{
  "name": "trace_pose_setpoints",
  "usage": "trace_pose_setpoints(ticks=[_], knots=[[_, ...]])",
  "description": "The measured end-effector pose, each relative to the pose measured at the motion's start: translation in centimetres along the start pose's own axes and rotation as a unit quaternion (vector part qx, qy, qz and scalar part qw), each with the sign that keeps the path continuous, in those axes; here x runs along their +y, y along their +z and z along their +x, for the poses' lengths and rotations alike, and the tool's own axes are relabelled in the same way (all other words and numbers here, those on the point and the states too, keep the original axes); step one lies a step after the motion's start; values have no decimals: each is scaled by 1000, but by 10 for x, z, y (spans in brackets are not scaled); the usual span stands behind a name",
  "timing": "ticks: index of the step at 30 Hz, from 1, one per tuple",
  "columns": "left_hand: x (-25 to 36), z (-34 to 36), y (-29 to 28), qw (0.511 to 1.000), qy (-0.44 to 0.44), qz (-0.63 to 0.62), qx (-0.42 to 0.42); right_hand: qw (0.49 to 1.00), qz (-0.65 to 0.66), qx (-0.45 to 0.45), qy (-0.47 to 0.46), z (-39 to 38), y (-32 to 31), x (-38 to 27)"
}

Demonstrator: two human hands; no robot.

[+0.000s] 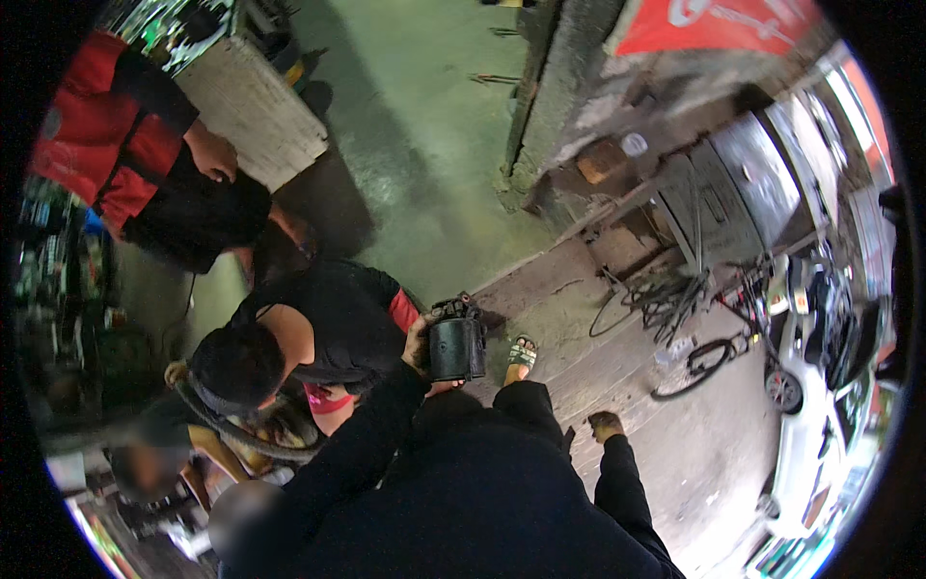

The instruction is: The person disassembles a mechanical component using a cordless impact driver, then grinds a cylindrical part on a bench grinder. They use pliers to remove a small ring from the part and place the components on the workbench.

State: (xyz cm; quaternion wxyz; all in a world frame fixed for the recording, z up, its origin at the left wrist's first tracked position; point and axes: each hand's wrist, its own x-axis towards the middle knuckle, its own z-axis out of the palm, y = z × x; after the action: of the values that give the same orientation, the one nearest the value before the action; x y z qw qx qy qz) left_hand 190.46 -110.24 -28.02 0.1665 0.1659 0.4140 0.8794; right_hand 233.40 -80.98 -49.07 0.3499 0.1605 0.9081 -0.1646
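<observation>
A black cylindrical machine part (457, 347), with fittings on its upper end, is held in front of my body. My left hand (417, 345) grips it from its left side, and the fingers are partly hidden by it. Off to the right, beside my thigh, hangs my right hand (606, 426), small and dim, with fingers curled. Whether it holds anything is too unclear to see. A short dark shape (569, 439) lies between that hand and my leg.
Close on my left, a person in a black shirt (338, 314) bends down; another in red and black (145, 145) stands beyond. Ahead are a pale bench (251, 106) and a wall corner (545, 125). Rightward lie coiled hoses (675, 314), a grey metal cabinet (719, 198) and a white car (810, 434).
</observation>
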Motion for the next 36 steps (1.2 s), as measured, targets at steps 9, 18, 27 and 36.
trace_pose_setpoints(ticks=[9,18,27,36], knots=[[61,89,34,916,-250,-271,156,891,421,30,168,190,-296,17],[90,217,4,890,-253,-268,267,993,82,-41,-72,388,-446,-140],[212,370,-23,925,-167,-295,169,989,9,3,-149,437,-685,-288],[287,533,-88,929,-47,-211,301,940,-243,-135,-199,570,-798,-301]])
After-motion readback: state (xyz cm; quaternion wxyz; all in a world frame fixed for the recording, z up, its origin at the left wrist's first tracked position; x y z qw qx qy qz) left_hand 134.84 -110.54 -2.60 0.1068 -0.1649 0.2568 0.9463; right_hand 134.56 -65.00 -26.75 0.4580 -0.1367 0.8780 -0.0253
